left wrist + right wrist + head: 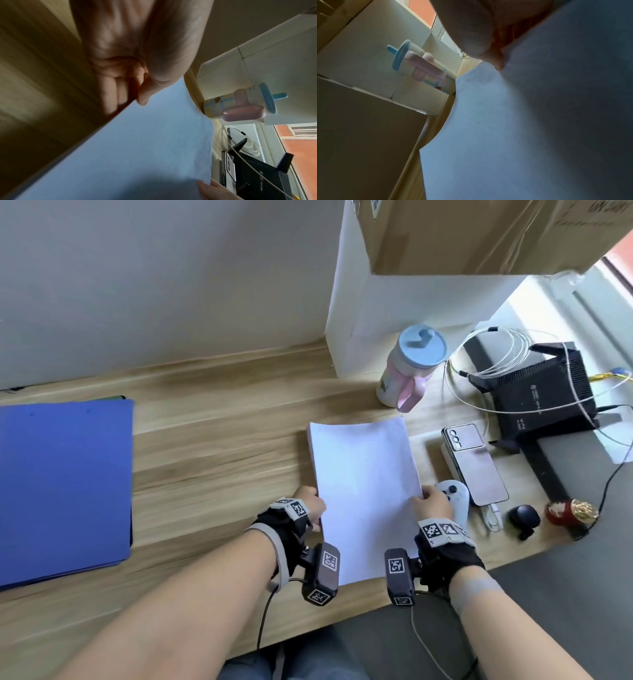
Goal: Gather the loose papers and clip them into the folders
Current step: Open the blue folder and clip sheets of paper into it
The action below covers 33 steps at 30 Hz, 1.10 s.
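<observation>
A stack of white papers point(364, 491) lies on the wooden desk point(212, 446), right of centre. My left hand point(310, 505) pinches its left edge, thumb on top and fingers curled under, as the left wrist view shows on the papers point(145, 148). My right hand point(433, 503) grips the right edge, thumb on the papers point(522, 121). Blue folders point(63, 487) lie stacked at the desk's far left, apart from both hands.
A cup with a blue lid and pink handle point(409, 368) stands behind the papers. A phone point(474, 462), a white controller point(457, 496), a black earbud case point(524, 518), a black router point(534, 392) with cables and a cardboard box point(479, 234) crowd the right side.
</observation>
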Each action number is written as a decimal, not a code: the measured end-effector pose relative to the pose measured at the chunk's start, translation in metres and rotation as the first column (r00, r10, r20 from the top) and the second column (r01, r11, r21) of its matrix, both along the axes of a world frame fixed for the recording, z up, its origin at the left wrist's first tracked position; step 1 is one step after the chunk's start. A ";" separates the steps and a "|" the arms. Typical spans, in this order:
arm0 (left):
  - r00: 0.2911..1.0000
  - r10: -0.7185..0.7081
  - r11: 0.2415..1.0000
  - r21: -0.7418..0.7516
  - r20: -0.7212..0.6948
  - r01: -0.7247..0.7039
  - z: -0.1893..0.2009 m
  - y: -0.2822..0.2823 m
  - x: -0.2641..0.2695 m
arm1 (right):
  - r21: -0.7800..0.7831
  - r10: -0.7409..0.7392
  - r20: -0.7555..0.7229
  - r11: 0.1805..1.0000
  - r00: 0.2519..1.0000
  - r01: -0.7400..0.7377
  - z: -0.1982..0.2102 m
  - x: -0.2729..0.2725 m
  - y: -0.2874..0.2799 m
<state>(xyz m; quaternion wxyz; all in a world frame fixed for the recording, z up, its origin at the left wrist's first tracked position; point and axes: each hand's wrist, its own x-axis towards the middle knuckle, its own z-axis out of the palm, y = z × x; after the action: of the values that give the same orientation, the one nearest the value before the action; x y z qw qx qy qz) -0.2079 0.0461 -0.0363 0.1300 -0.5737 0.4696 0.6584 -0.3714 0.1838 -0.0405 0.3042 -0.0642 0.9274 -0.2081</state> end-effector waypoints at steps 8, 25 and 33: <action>0.993 0.037 0.999 -0.005 0.108 -0.036 0.003 -0.020 0.020 | -0.149 0.017 -0.082 0.988 0.996 -0.029 0.016 0.003 -0.033; 0.884 0.464 0.788 -0.429 -0.059 -0.442 0.025 -0.148 0.253 | -0.247 0.379 0.513 0.924 0.770 -0.290 0.010 0.221 -0.222; 0.800 0.546 0.658 -0.718 0.248 -0.226 0.028 -0.189 0.365 | -0.139 0.483 0.482 0.866 0.731 -0.481 -0.017 0.324 -0.269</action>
<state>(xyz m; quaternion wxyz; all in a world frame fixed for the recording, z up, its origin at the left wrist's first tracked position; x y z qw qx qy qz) 0.1572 -0.1434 -0.0085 -0.1237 -0.8042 0.4895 0.3134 -0.0469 -0.0850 -0.0578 0.5778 -0.2466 0.7664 -0.1338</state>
